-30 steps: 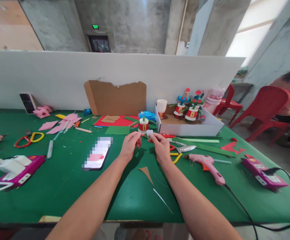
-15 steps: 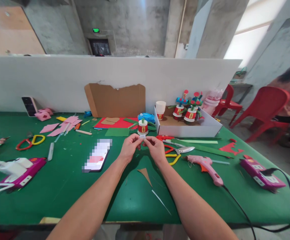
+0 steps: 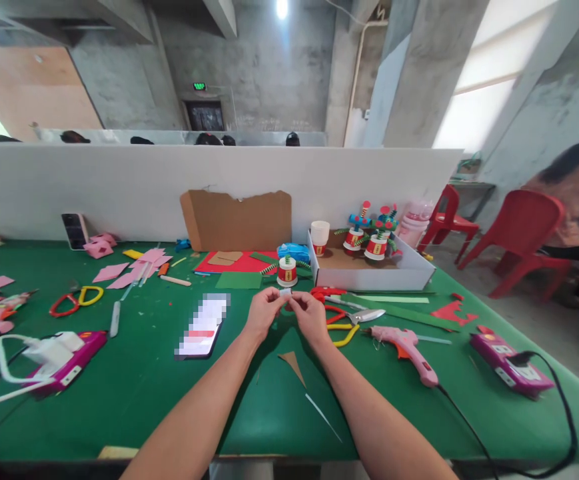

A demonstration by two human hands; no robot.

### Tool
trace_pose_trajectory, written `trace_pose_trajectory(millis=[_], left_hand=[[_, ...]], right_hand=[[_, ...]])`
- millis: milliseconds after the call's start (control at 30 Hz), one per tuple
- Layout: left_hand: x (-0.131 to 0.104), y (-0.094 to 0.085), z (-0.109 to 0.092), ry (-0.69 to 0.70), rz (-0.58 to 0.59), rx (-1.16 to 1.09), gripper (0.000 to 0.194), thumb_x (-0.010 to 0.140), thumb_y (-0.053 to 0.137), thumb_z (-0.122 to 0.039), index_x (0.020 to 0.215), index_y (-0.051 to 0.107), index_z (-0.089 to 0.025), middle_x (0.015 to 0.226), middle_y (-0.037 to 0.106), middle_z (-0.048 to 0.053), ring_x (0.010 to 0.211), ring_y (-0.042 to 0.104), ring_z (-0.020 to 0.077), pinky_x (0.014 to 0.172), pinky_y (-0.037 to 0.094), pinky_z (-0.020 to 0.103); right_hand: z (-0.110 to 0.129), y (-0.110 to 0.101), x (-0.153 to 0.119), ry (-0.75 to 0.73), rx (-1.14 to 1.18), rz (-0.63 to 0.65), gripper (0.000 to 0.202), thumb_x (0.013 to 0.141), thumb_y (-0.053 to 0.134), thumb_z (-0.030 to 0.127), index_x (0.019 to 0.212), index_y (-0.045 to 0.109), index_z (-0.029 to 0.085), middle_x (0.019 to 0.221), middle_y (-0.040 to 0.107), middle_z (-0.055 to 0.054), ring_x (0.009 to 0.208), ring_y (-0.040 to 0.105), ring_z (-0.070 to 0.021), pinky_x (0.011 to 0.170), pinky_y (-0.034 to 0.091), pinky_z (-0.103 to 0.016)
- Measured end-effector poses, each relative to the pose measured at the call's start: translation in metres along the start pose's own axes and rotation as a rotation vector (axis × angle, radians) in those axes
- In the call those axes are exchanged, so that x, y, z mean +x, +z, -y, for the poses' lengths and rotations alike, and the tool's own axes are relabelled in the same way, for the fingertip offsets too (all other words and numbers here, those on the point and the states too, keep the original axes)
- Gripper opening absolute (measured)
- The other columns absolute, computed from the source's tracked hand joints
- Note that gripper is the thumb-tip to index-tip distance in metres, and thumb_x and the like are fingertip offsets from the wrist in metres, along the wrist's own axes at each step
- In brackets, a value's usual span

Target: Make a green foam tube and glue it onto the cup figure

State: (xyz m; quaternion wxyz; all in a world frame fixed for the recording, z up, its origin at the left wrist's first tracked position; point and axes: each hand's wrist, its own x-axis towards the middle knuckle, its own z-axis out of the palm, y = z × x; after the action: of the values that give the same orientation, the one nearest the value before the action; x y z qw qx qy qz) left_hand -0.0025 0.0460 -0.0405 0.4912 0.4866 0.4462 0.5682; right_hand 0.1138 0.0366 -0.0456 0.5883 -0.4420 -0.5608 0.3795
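Observation:
My left hand (image 3: 264, 312) and my right hand (image 3: 308, 315) meet over the middle of the table, fingertips pinched together. Between them is a small white piece of paper (image 3: 285, 292), partly covered by the fingers. Just beyond stands an upside-down red and white paper cup (image 3: 287, 272) with green striped coiled arms and a small green coil on top. Close to my right hand lie scissors with red and yellow handles (image 3: 342, 327) and a pink glue gun (image 3: 404, 350). A brown paper scrap (image 3: 294, 368) and a thin white strip (image 3: 322, 416) lie below my hands.
A lit phone (image 3: 202, 327) lies left of my arms. White box (image 3: 374, 279) at the back right holds cups and decorated cup figures. Purple power strips (image 3: 512, 365) with cords sit at both sides. A person sits at the far right near red chairs (image 3: 524, 237).
The view has tilted up a little, so the table sits lower in the picture. My hands stay together on the white piece, with the fingers shifted slightly.

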Motion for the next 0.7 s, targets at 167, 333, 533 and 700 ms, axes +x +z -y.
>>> trace_pose_trajectory(millis=[167, 333, 533, 700], left_hand=[[0.002, -0.002, 0.0, -0.006, 0.034, -0.01, 0.037, 0.057, 0.075, -0.045, 0.056, 0.052, -0.015, 0.043, 0.046, -0.006, 0.041, 0.036, 0.0057, 0.043, 0.025, 0.02], [0.005, -0.005, 0.0, -0.058, 0.063, -0.058, 0.041, 0.052, 0.075, -0.049, 0.058, 0.053, -0.015, 0.045, 0.047, -0.006, 0.043, 0.039, 0.0064, 0.045, 0.027, 0.02], [0.005, -0.005, 0.003, -0.09, -0.03, 0.013, 0.045, 0.05, 0.075, -0.052, 0.054, 0.05, -0.015, 0.046, 0.043, -0.007, 0.044, 0.033, 0.0052, 0.044, 0.022, 0.02], [0.007, -0.005, 0.006, -0.057, -0.06, 0.094, 0.045, 0.052, 0.075, -0.051, 0.049, 0.048, -0.016, 0.044, 0.041, -0.007, 0.045, 0.033, 0.0059, 0.045, 0.022, 0.021]], right_hand=[[0.005, -0.001, 0.001, 0.048, -0.004, -0.007, 0.014, 0.067, 0.062, 0.033, 0.067, 0.067, 0.019, 0.065, 0.068, -0.003, 0.058, 0.063, -0.0184, 0.061, 0.05, -0.03], [0.005, 0.004, 0.008, 0.134, -0.059, 0.015, 0.013, 0.066, 0.061, 0.03, 0.065, 0.065, 0.019, 0.057, 0.065, -0.001, 0.055, 0.063, -0.0189, 0.059, 0.051, -0.03], [-0.003, 0.011, 0.0, -0.057, -0.146, -0.027, 0.015, 0.07, 0.052, 0.024, 0.07, 0.067, 0.02, 0.071, 0.068, -0.004, 0.064, 0.062, -0.0173, 0.063, 0.05, -0.029], [-0.006, 0.008, 0.0, -0.067, -0.114, 0.004, 0.014, 0.072, 0.054, 0.025, 0.069, 0.067, 0.02, 0.074, 0.068, -0.004, 0.062, 0.061, -0.0164, 0.061, 0.05, -0.028]])
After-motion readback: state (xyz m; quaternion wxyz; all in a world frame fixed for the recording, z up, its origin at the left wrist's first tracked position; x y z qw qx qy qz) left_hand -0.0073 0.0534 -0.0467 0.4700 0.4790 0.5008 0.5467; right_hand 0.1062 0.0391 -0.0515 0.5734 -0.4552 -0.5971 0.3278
